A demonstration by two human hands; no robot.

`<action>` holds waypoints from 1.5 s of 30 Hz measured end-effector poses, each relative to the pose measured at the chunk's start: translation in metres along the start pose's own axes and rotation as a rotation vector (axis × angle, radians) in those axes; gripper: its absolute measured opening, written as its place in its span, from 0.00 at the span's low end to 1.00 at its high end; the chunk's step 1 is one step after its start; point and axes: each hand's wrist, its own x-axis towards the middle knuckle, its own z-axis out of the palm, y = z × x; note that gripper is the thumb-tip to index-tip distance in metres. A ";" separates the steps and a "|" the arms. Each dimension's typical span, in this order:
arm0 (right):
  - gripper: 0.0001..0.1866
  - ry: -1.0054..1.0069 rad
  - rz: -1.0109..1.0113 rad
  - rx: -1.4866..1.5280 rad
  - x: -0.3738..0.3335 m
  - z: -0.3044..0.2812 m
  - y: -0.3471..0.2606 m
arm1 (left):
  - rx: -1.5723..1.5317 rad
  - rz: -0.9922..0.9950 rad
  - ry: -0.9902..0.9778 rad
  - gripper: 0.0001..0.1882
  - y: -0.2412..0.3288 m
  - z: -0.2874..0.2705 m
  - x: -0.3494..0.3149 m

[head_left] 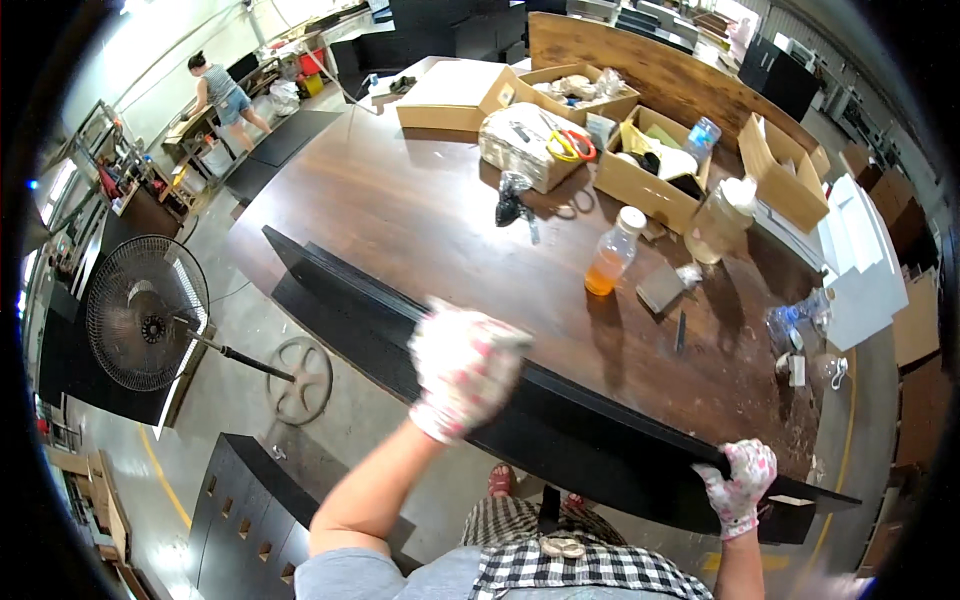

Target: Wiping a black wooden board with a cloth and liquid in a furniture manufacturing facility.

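Observation:
A long black board (590,445) runs along the near edge of the brown table (400,200), with a second narrow black strip along its upper edge. My right hand (740,485), in a white glove with pink spots, grips the board near its right end, thumb on the near face. Over the middle of the board is my left hand (465,365), in a matching glove and smeared by motion. Its fingers cannot be made out, nor whether they hold or touch anything.
On the table stand a bottle of orange liquid (610,255), a cloudy jar (720,220), an open carton (650,170) and red-yellow scissors (570,147). A standing fan (150,315) is at left, near black panels with square holes (245,520). Another person (228,95) works at far left.

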 end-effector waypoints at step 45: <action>0.14 0.417 0.800 -0.197 -0.250 -0.091 0.260 | 0.225 0.128 -0.089 0.14 0.091 0.029 -0.047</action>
